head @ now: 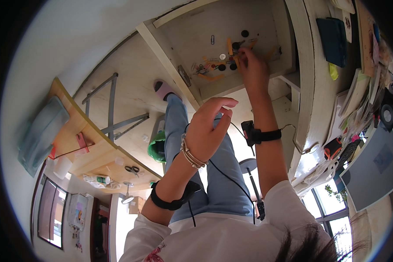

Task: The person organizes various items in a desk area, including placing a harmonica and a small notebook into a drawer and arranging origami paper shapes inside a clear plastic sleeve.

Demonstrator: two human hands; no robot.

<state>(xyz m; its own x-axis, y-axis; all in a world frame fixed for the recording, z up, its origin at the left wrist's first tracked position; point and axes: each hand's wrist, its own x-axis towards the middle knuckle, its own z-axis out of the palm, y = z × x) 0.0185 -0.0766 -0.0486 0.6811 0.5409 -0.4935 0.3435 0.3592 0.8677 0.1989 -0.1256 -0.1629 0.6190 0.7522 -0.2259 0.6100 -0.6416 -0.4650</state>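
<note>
An open wooden drawer (196,28) holds scattered small items. My right hand (253,67) reaches into it, fingertips bent down among yellow pieces and small parts; whether it grips any of them cannot be made out. My left hand (211,126) hovers over my legs in front of the drawer, fingers curled, thumb apart, holding nothing. Near my right fingers lie a yellow strip (230,46), a silvery coin-like disc (222,56) and black round discs (221,67). A paper clip (212,39) lies apart from them. Further left is a cluster of small clips (202,69).
The desk (309,82) on the right bears a dark blue notebook (332,41), papers and a tape measure (332,148). A wooden folding table (104,154) on the left carries scissors (132,170) and a plastic container (44,131). A green-lined bin (157,147) stands beside my leg.
</note>
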